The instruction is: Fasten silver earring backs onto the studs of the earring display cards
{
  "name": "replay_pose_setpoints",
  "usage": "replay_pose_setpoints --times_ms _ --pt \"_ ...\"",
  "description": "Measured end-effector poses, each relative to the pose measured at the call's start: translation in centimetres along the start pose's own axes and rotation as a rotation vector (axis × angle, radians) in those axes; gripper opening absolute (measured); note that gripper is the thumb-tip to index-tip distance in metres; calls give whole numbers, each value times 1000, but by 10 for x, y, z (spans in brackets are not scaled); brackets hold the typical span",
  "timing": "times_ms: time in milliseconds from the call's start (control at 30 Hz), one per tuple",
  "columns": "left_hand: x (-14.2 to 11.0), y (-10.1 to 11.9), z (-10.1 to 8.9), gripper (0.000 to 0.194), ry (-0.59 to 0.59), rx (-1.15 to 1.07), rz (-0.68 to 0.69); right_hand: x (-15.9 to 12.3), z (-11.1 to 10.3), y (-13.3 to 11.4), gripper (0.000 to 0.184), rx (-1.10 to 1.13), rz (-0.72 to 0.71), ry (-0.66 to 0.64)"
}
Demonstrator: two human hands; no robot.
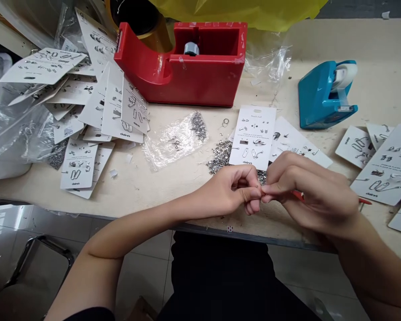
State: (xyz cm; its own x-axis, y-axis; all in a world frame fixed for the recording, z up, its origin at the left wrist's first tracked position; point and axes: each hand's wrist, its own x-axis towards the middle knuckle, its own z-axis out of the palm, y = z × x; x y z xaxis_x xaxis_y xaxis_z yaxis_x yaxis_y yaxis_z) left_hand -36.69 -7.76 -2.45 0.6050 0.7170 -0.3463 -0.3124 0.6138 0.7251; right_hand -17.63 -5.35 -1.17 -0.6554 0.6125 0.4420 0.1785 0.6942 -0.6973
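My left hand [235, 189] and my right hand [310, 189] meet fingertip to fingertip above the front of the table. Both are closed in a pinch, and whatever lies between the fingertips is too small to make out. Just behind them an earring card [252, 136] with several pairs of silver earrings lies partly over a heap of tiny silver metal pieces [219, 157]. A second earring card [296, 145] is half covered by it and my right hand. Something red [365, 201] shows beside and under my right hand; whether it is held, I cannot tell.
A big red tape dispenser [200, 80] stands at the back, a small blue one [321, 98] at right. Piled earring cards [112, 104] lie left, more cards [387, 165] right. A plastic bag [173, 142] of small metal pieces and a ring pair [225, 122] lie mid-table.
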Motion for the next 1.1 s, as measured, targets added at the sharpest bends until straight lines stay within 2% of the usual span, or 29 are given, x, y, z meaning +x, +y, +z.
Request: replay_pose_setpoints --times_ms 100,433,567,633,667,733,800,867,933,1100 --pt "0 -3 0 55 24 48 22 0 6 1 28 -37 -9 15" --pt "2 -7 -2 43 25 25 2 3 7 6 30 -84 -58 4" --pt "2 -8 -4 42 39 85 72 2 8 9 24 5 -51 40" --pt "4 -9 -7 36 90 207 200 3 8 10 21 146 74 72" --pt "4 -10 -9 31 127 320 321 4 8 9 18 237 180 88" --pt "7 -12 -14 19 223 664 678 5 9 9 11 418 421 112" --pt "10 -14 -18 12 335 1048 1041 6 9 9 8 571 567 130" --pt "13 -16 -20 11 415 1296 1242 7 9 9 9 676 634 108" --pt "15 -16 -21 10 437 1371 1286 7 7 10 9 752 695 74" --pt "14 -12 -22 8 458 1425 1278 10 4 10 11 866 819 59"
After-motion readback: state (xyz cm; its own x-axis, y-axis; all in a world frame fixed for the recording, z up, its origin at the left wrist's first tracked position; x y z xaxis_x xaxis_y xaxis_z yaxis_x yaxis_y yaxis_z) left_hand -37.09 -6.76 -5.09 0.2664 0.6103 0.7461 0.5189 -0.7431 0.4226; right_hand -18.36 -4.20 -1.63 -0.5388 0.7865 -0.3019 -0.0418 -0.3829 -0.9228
